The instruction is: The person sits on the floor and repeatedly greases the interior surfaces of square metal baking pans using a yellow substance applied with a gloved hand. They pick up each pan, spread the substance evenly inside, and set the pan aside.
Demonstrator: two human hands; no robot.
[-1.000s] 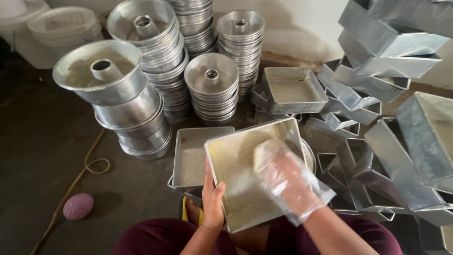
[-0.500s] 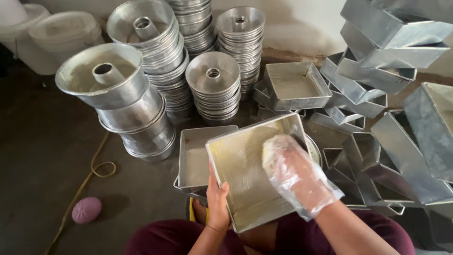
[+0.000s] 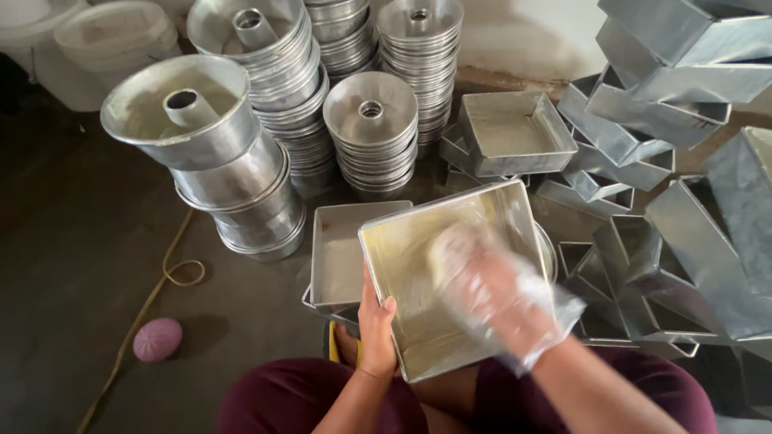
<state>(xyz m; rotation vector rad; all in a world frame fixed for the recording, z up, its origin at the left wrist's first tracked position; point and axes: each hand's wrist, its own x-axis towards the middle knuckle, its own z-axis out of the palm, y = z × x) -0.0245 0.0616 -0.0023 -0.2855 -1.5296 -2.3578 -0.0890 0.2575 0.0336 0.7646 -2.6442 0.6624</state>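
Big picture first: at twelve o'clock stand the stacks of ring-shaped tube pans (image 3: 241, 153), tall columns of them. Over at three o'clock, the heap of square tins (image 3: 667, 120) leans every which way. Between them, at about one o'clock, one square tin (image 3: 515, 133) sits open side up on others.

Dead centre, the square pan (image 3: 450, 273) is held tilted up toward the camera, its inside showing a pale, smeared film. Just beside it at nine o'clock lies another shallow square tin (image 3: 342, 257).

Now the hands. The left hand (image 3: 376, 321) clamps the pan's lower left edge, thumb hooked over the rim, fingers hidden beneath. The right hand (image 3: 490, 293), sheathed in a clear plastic glove, is blurred with movement inside the pan; I can't tell whether its fingers are spread or curled, nor whether it holds anything.

To my eye this is coating work. Doing it well would mean steadying the tilt with that left grip, sweeping into the corners and up the walls, and leaving a thin, even film with no bare patches.

Smallest item: a pink ball (image 3: 158, 338) on the dark floor at eight o'clock, beside a yellowish cord (image 3: 173, 269).
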